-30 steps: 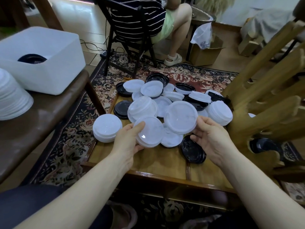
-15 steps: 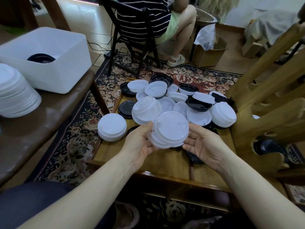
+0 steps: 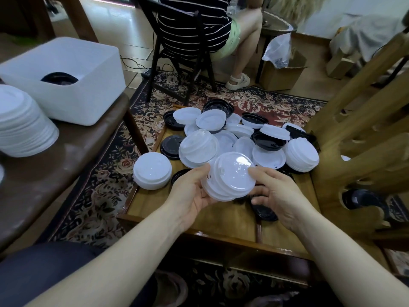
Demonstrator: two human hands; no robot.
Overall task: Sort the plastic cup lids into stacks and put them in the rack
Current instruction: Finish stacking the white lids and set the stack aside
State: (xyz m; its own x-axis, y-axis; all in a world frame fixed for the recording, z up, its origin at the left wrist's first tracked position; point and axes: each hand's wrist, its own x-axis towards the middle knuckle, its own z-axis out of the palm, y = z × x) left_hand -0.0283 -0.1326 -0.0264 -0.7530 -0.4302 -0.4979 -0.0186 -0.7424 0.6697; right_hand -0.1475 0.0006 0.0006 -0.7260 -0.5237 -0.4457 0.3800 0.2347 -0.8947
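Note:
A small stack of white lids (image 3: 230,176) is held tilted above the low wooden table (image 3: 223,220). My left hand (image 3: 190,193) grips its left edge and underside, and my right hand (image 3: 276,193) closes on its right edge. Behind lies a heap of loose white and black lids (image 3: 232,134). One neat white stack (image 3: 152,170) stands at the table's left edge, another white stack (image 3: 302,155) at the right. A black lid (image 3: 263,210) lies under my right hand. The wooden rack (image 3: 363,134) rises at the right, with a black lid (image 3: 363,199) in a lower slot.
On the brown bench (image 3: 51,173) at the left stand a white bin (image 3: 88,85) holding a black lid and a tall pile of white lids (image 3: 22,127). A person sits on a black chair (image 3: 177,47) beyond the table. A cardboard box (image 3: 283,72) stands on the floor.
One second ago each hand held a separate white lid. The right one was brought onto the left stack, and both hands now hold the joined stack, which has risen and tilted slightly.

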